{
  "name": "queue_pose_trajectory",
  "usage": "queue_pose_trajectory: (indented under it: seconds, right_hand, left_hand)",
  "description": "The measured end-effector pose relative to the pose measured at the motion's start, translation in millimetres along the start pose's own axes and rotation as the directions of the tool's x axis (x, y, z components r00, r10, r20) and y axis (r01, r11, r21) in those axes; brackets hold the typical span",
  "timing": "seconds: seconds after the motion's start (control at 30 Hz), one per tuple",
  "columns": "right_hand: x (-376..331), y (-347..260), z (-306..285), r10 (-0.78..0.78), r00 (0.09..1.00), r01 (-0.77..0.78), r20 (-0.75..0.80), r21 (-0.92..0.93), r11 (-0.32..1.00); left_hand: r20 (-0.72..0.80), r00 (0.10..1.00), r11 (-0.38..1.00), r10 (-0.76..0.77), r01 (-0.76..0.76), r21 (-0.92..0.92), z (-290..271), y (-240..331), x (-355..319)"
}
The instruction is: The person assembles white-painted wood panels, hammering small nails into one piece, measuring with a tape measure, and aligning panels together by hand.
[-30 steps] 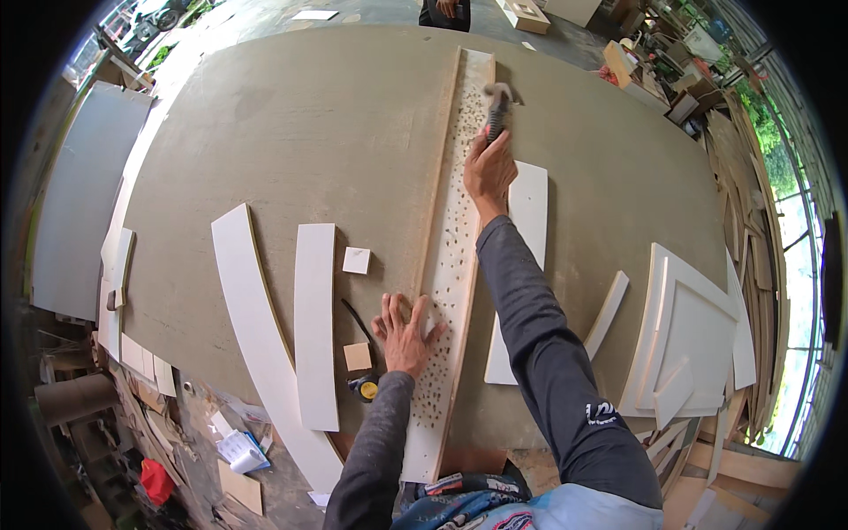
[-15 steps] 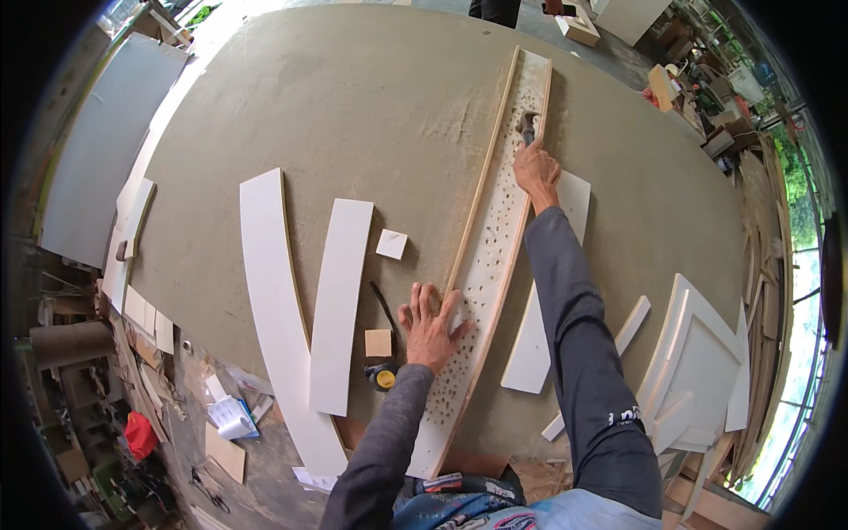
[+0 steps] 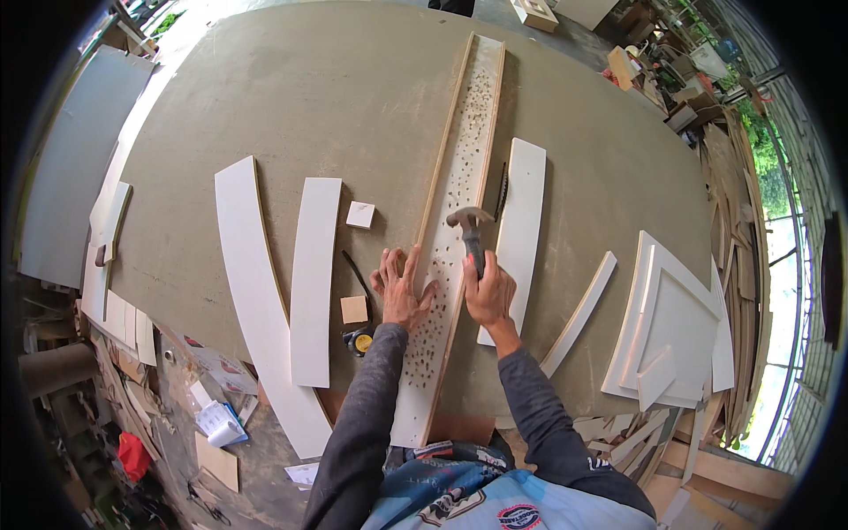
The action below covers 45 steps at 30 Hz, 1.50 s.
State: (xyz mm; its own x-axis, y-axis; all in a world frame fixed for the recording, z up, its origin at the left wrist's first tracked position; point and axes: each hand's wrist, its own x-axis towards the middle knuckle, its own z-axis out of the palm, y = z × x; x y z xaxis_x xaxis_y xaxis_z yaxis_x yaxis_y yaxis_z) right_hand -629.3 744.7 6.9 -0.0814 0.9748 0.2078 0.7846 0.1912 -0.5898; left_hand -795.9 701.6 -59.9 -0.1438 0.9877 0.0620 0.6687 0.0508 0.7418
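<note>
A long white board (image 3: 452, 203) with thin wooden strips along its edges and many small dents or holes stretches away from me across the tabletop. My left hand (image 3: 403, 293) lies spread over its left edge, holding nothing. My right hand (image 3: 491, 293) grips the dark handle of a claw hammer (image 3: 471, 217). The hammer's head is over the middle of the board; whether it touches the surface, I cannot tell. Left of my left hand are a small wooden block (image 3: 354, 309), a tape measure (image 3: 359, 342) and a white square block (image 3: 360, 215).
Curved white panels (image 3: 315, 283) lie on the left, another white panel (image 3: 521, 230) to the right. Further right are a narrow white strip (image 3: 579, 314) and stacked framed panels (image 3: 676, 309). Papers (image 3: 221, 422) and offcuts litter the floor at lower left. Wood planks (image 3: 738, 265) lean at far right.
My right hand has drawn the hammer back from the board's far end to its middle, near my left hand. The left hand stays on the board's edge. The view has shifted slightly.
</note>
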Motion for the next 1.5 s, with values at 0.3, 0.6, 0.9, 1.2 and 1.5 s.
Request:
queue_pose_trajectory:
  seconds: [0.3, 0.6, 0.9, 1.2, 1.5]
  right_hand:
    - [-51.0, -28.6, -12.2, -0.172, 0.959, 0.179, -0.224, 0.010, 0.984]
    - [-71.6, -29.0, -11.5, -0.020, 0.985, 0.011, -0.170, -0.055, 0.998]
    - [-104.6, -48.9, 13.0, 0.097, 0.993, -0.093, -0.073, 0.064, 0.994]
    - [-176.9, -65.4, -13.0, -0.108, 0.910, -0.030, 0.399, 0.324, 0.945]
    - [-221.0, 37.7, -59.0, 0.284, 0.927, -0.175, -0.245, 0.386, 0.906]
  left_hand:
    - [0.039, 0.999, 0.997, 0.004, -0.007, 0.076, -7.5, 5.1, -4.0]
    - [0.032, 0.997, 0.975, 0.068, -0.073, 0.208, 7.0, 5.5, -3.3]
    - [-0.076, 0.966, 0.964, 0.246, -0.252, -0.081, 26.0, -78.2, 11.5]
    - [0.143, 0.990, 0.749, -0.016, 0.107, -0.654, -79.4, 5.1, -71.3]
    - [-0.202, 0.978, 0.996, 0.047, -0.032, 0.077, -99.7, -15.4, -82.8]
